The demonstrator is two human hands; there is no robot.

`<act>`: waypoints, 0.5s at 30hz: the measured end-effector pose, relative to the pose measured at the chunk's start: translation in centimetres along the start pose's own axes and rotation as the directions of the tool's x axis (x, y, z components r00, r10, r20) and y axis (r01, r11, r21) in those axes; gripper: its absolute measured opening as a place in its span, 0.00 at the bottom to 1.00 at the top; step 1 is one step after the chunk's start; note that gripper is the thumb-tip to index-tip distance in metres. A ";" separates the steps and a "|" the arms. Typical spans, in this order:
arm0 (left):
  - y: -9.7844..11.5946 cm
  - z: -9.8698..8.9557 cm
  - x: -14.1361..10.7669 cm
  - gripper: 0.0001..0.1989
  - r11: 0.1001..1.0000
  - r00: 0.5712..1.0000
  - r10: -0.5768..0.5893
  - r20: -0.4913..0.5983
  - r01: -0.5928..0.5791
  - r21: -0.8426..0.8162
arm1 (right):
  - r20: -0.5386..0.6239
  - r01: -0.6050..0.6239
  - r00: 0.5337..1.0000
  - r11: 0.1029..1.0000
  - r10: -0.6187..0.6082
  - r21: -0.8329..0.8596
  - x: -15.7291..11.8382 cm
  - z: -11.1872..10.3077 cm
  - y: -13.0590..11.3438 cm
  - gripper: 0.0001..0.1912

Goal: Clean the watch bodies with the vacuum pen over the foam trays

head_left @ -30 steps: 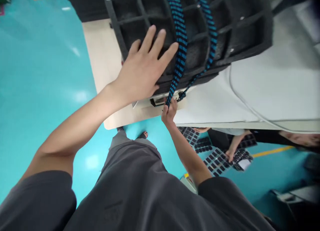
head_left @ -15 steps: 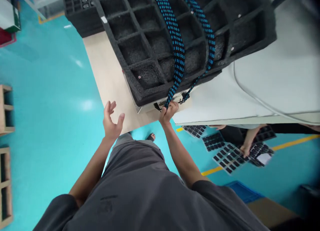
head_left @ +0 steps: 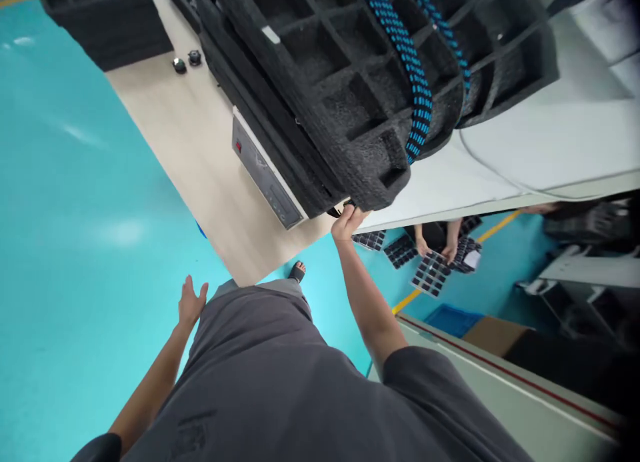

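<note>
A stack of black foam trays with square pockets [head_left: 350, 109] lies on top of a flat device with a grey control panel and red switch [head_left: 267, 175]. Two black-and-blue elastic straps [head_left: 423, 105] run over the foam and drop out of sight past its near edge. My right hand [head_left: 350, 223] is closed at the device's near corner, just under the foam, around the end of a strap; the fingers partly hide it, and black bits show beside them. My left hand [head_left: 191, 305] hangs over the floor left of the table corner, fingers apart and holding nothing.
The pale wooden table [head_left: 195, 162] carries two small black parts [head_left: 187, 62] and another foam block [head_left: 107, 25]. A white bench with a grey cable [head_left: 505, 175] stands to the right. Beyond it, a co-worker's hands [head_left: 437, 249] hold a pocketed tray [head_left: 431, 273] near the floor.
My left hand has moved down and away from the table. My right hand stays at the corner. The upper foam now leans over toward it, and the view has shifted, exposing the device's panel.
</note>
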State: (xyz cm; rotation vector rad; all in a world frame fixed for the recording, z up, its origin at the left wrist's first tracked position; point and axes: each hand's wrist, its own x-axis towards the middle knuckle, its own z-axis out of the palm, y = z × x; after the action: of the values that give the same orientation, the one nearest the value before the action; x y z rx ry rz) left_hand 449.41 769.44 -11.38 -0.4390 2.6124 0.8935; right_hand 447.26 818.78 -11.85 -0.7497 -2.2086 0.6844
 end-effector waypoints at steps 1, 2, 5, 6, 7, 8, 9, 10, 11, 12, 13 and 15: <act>-0.7 -0.9 1.2 0.43 1.000 1.000 -0.006 0.030 0.006 -0.008 | -0.024 -0.026 0.999 1.000 0.025 -0.006 -0.4 -0.2 -0.6 0.24; -1.1 -1.6 2.4 0.44 1.000 0.998 0.000 0.058 0.001 -0.020 | -0.055 -0.055 0.997 0.998 0.055 -0.011 -0.7 -0.4 -1.2 0.24; 0.3 -2.8 7.0 0.40 0.994 0.988 0.080 0.129 -0.070 -0.086 | -0.103 -0.151 0.983 0.988 0.149 -0.011 -1.0 -0.5 -3.3 0.24; 1.6 -2.6 8.6 0.37 0.987 0.981 0.125 0.148 -0.108 -0.118 | -0.103 -0.183 0.978 0.983 0.181 -0.007 -1.0 -0.5 -4.0 0.25; 3.4 -2.1 10.3 0.33 0.976 0.969 0.175 0.173 -0.148 -0.159 | -0.099 -0.214 0.972 0.977 0.213 -0.002 -0.9 -0.5 -4.6 0.25; 5.5 -1.3 12.0 0.29 0.960 0.951 0.229 0.207 -0.187 -0.207 | -0.093 -0.244 0.965 0.970 0.244 0.004 -0.9 -0.7 -5.2 0.24; 7.9 -0.3 13.6 0.25 0.942 0.928 0.279 0.247 -0.214 -0.259 | -0.084 -0.275 0.958 0.961 0.275 0.011 -1.2 -1.0 -5.8 0.23; 10.4 0.9 15.0 0.21 0.922 0.903 0.320 0.287 -0.227 -0.313 | -0.073 -0.309 0.948 0.951 0.309 0.017 -1.7 -1.5 -6.4 0.23; 12.9 2.2 16.1 0.17 0.904 0.877 0.350 0.328 -0.224 -0.365 | -0.056 -0.348 0.936 0.937 0.349 0.023 -2.6 -2.1 -7.0 0.23; 15.3 3.5 17.1 0.14 0.887 0.855 0.367 0.366 -0.204 -0.414 | -0.037 -0.395 0.917 0.918 0.396 0.025 -3.9 -2.9 -7.6 0.24; 17.5 4.7 17.7 0.12 0.873 0.833 0.376 0.406 -0.171 -0.458 | -0.010 -0.451 0.892 0.892 0.452 0.022 -5.8 -3.7 -8.4 0.25; 21.0 6.9 18.4 0.13 0.847 0.794 0.366 0.486 -0.068 -0.527 | 0.047 -0.587 0.808 0.810 0.587 -0.009 -10.7 -5.6 -10.0 0.23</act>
State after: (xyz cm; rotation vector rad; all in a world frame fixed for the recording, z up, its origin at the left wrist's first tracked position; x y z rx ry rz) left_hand 426.23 786.42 -13.05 0.0493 1.8840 1.5077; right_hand 454.60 806.00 -6.58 -1.4597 -2.0036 1.0112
